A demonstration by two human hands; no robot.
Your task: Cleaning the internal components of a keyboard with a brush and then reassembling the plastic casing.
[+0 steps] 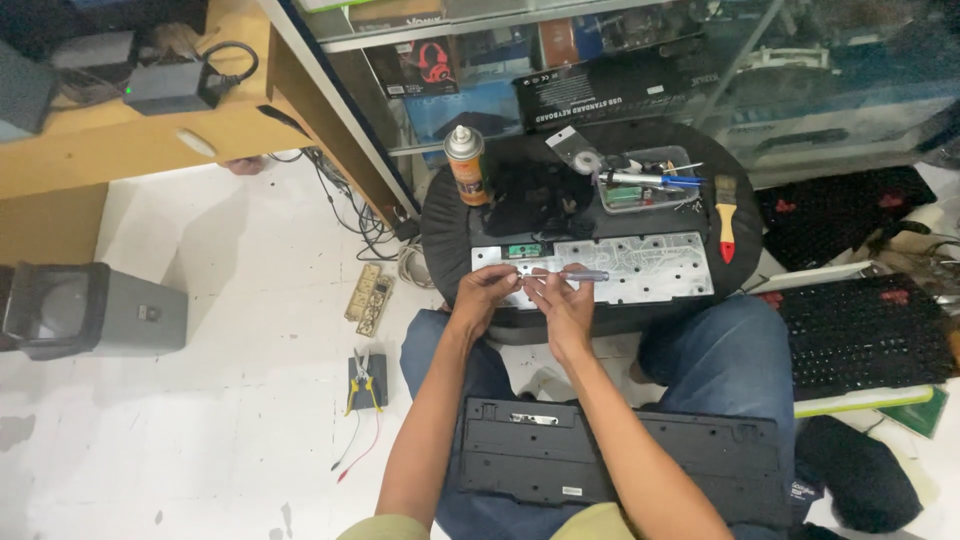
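Steadying things over the metal keyboard plate (640,268), a slim screwdriver (578,274) is pinched by the right hand (566,305) (left hand (484,295) closed on its tip).

orange spray can (467,168), yellow-red brush (726,217), black keyboard (866,333)

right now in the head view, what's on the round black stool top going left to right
orange spray can with a silver cap → heap of black cable → clear plastic tray of small tools → yellow-handled brush with a red tip; both hands work nearer, at the silvery keyboard sheet.
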